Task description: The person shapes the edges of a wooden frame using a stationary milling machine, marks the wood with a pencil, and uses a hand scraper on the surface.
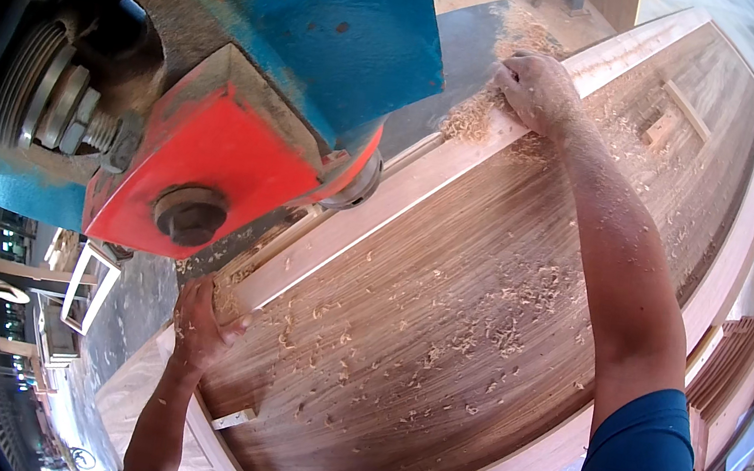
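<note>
A large wooden panel (427,290), framed by pale rails and strewn with curled shavings, lies slantwise before me. Near its lower left end my left hand (201,325) grips the pale edge rail (369,220), thumb on the near side and fingers mostly hidden over the far side. Farther along that rail, my right hand (538,95) is curled round it, dusted with wood chips. A pile of shavings (471,117) sits beside the right hand. Between the hands, a red guard (215,166) on a blue machine (356,33) overhangs the far side of the rail.
A wooden block and strip (688,113) lie on the panel's far right part; a smaller block (234,419) is near its lower left corner. Stacked boards (742,360) stand at the right. A white frame (91,287) leans at the left.
</note>
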`<state>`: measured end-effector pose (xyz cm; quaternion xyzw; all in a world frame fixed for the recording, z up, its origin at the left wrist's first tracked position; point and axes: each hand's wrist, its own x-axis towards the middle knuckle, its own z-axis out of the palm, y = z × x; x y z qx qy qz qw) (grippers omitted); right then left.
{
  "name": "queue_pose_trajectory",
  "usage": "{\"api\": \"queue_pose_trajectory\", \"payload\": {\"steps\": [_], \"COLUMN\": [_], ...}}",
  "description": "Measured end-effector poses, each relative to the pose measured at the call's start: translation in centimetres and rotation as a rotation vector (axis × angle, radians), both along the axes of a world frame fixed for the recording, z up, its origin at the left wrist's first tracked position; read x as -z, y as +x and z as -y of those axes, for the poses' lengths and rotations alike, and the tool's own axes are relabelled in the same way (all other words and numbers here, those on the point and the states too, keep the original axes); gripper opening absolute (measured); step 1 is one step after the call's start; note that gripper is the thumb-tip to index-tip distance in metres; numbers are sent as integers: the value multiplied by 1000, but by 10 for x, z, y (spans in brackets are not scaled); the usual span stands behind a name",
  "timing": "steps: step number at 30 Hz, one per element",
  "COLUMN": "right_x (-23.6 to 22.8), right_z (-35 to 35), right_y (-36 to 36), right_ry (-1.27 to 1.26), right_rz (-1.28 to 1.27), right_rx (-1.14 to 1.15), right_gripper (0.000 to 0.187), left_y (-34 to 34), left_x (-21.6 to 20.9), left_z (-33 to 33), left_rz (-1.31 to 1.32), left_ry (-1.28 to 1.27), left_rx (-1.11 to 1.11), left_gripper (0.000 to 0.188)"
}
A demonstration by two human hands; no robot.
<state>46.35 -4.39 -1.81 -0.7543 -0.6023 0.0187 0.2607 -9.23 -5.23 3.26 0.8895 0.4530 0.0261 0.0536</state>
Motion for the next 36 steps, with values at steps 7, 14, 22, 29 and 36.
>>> {"api": "queue_pose_trajectory", "payload": {"steps": [7, 14, 22, 29, 36], "right_x": [-5, -5, -13, 0, -16], "right_z": [3, 6, 15, 15, 34], "right_y": [1, 2, 0, 10, 3], "right_ry": [-22, 60, 52, 232, 223], "right_rz": [26, 28, 16, 6, 41], "right_rx": [-19, 12, 6, -1, 37], "right_gripper": [38, 37, 38, 37, 37], "left_y": [-5, -5, -8, -8, -7], "left_x": [2, 3, 7, 9, 12], "left_z": [-1, -1, -4, -6, -7], "left_rz": [-38, -46, 17, -1, 11], "left_ry": [4, 20, 71, 87, 159], "left_rx": [-10, 3, 62, 66, 59], "left_gripper": [94, 97, 91, 92, 95]}}
